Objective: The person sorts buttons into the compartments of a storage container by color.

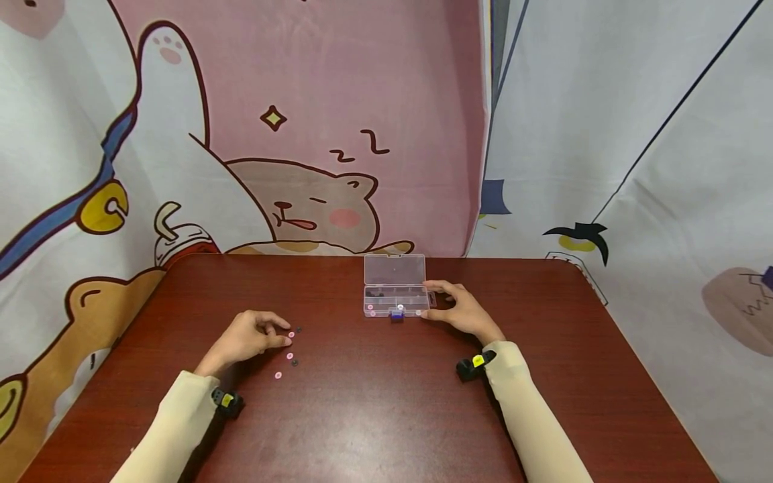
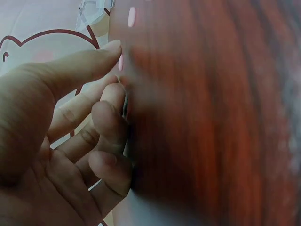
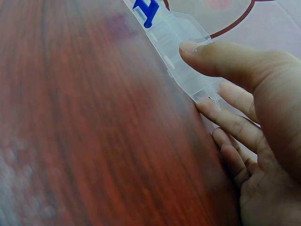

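My left hand (image 1: 250, 333) hovers low over the table, thumb and forefinger apart on either side of a small pink disc with a pale centre (image 1: 291, 334). In the left wrist view this pink disc (image 2: 121, 62) shows edge-on by the thumb tip. Nearby lie a dark disc (image 1: 298, 329), two more pink discs (image 1: 290, 355) and another dark one (image 1: 294, 363). At the table's far side stands a clear plastic compartment box (image 1: 395, 301), lid (image 1: 394, 270) raised. My right hand (image 1: 461, 312) holds its right end between thumb and forefinger.
Pink discs (image 1: 370, 307) and dark pieces (image 1: 376, 292) sit in the box's compartments. A blue latch (image 1: 396, 315) is on its front. The brown wooden table (image 1: 362, 402) ends just behind the box, against a printed curtain (image 1: 410, 134).
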### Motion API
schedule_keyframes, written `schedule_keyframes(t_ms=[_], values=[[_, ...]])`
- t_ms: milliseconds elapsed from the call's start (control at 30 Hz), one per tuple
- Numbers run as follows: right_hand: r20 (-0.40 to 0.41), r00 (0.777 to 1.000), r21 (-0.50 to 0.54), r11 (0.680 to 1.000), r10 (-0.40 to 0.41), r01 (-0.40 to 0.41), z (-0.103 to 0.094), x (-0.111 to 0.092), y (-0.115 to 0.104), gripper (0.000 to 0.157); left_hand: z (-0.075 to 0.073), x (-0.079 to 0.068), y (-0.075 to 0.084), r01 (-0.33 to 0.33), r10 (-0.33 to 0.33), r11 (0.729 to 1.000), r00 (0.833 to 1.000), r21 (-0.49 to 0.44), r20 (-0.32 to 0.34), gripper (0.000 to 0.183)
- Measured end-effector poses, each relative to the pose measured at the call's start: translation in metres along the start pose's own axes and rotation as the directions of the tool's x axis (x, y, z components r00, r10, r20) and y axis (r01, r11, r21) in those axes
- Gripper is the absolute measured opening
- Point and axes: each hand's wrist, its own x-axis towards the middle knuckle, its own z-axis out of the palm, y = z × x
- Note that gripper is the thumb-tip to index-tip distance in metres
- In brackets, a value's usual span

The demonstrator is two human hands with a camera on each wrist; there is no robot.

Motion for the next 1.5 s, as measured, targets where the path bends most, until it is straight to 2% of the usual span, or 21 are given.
schedule_keyframes(t_ms=[300, 500, 1033, 1500], values=[[0.001, 1.0, -0.005, 1.0, -0.016, 0.016, -0.0009, -0.0001, 0.0007, 0.067, 0.0045, 0.0019, 0.0046, 0.03, -0.028, 0.999, 0.999, 0.034, -0.047, 0.014], [-0.005, 1.0, -0.008, 1.0, -0.022, 0.022, -0.0013, -0.0008, 0.0016, 0.067, 0.0068, 0.0036, 0.0065, 0.008, -0.003, 0.997, 0.998, 0.076, -0.068, 0.009], [-0.007, 1.0, -0.005, 1.0, -0.003, 0.003, -0.0005, -0.0014, 0.0003, 0.069, 0.0088, 0.0055, 0.0068, -0.022, 0.026, 0.997, 0.998, 0.08, -0.05, 0.005], [-0.01, 1.0, -0.006, 1.0, -0.018, 0.018, 0.0002, -0.0006, -0.0002, 0.069, 0.0069, 0.0058, 0.0088, -0.056, 0.06, 0.995, 0.997, 0.082, -0.048, 0.006]])
